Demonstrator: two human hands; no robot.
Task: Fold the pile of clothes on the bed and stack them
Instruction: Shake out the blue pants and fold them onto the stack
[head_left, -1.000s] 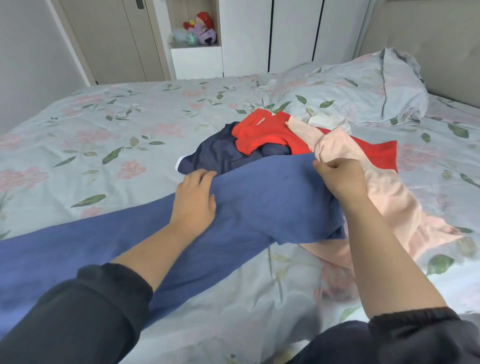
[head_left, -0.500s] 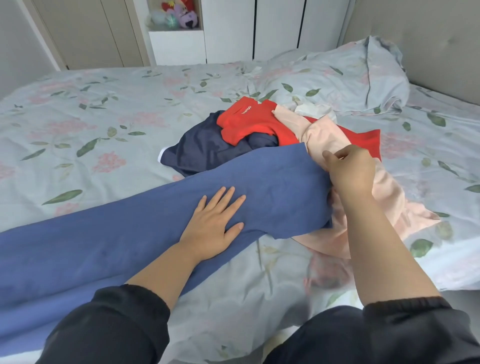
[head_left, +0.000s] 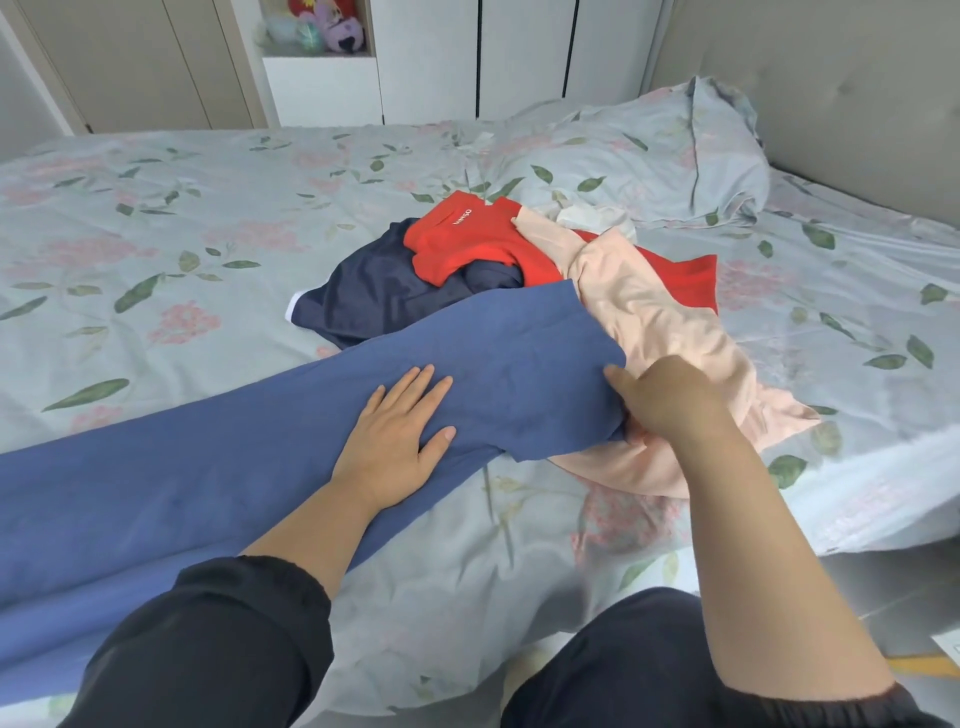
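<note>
L hand (head_left: 395, 436) fingers (head_left: 423, 387) straight, pressed flat on the blue garment (head_left: 519, 353), R hand (head_left: 670, 402) gripping that garment's right end, thumb on top, other fingers hidden, w/ pink garment (head_left: 649, 312) touching R hand, red top (head_left: 467, 244) & navy piece (head_left: 379, 291) just beyond, all on the floral bed (head_left: 156, 208).

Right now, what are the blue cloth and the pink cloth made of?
Blue cloth: probably a matte, cotton-like fabric; it shows no shine and soft, shallow creases. Pink cloth: seemingly thinner, smoother fabric, perhaps synthetic; its crumpled folds have a faint sheen.
</note>
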